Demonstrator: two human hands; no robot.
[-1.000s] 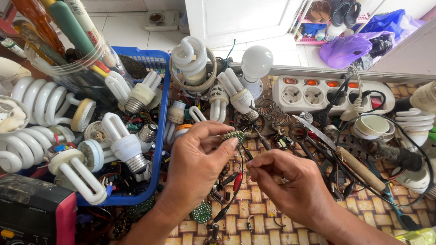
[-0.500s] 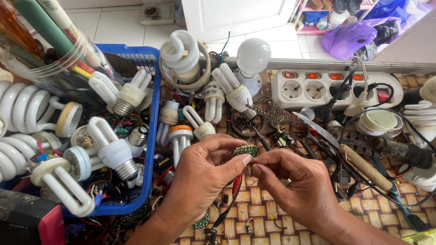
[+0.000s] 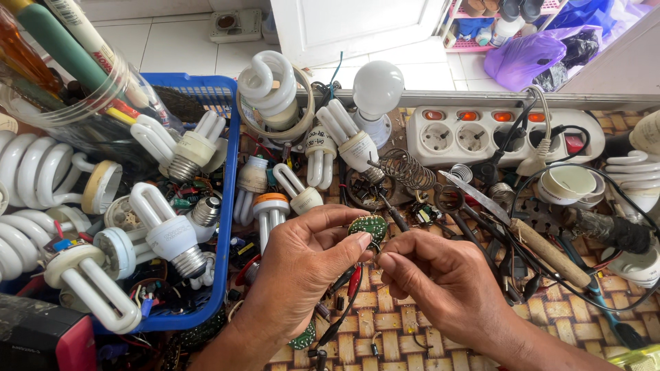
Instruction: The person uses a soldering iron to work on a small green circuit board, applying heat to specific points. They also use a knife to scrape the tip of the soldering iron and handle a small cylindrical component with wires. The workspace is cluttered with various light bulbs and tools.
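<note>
My left hand (image 3: pixel 302 264) pinches a small round green circuit board (image 3: pixel 368 227) between thumb and fingers, holding it above the woven mat. My right hand (image 3: pixel 440 278) is just to its right, fingertips closed on a thin wire or lead at the board's lower edge. A red and a black wire (image 3: pixel 352 288) hang down between the two hands. A second round green board (image 3: pixel 302 338) lies on the mat under my left wrist.
A blue basket (image 3: pixel 229 199) at left holds several compact fluorescent bulbs. More bulbs, a round white bulb (image 3: pixel 377 88), a wire coil (image 3: pixel 405 170), a white power strip (image 3: pixel 474 134), scissors (image 3: pixel 474 203) and a wooden-handled soldering iron (image 3: pixel 550 253) crowd the mat. A jar of tools (image 3: pixel 75 75) stands far left.
Both hands have drawn closer together around the green board, and the right fingertips now meet its lower edge. The view has shifted slightly.
</note>
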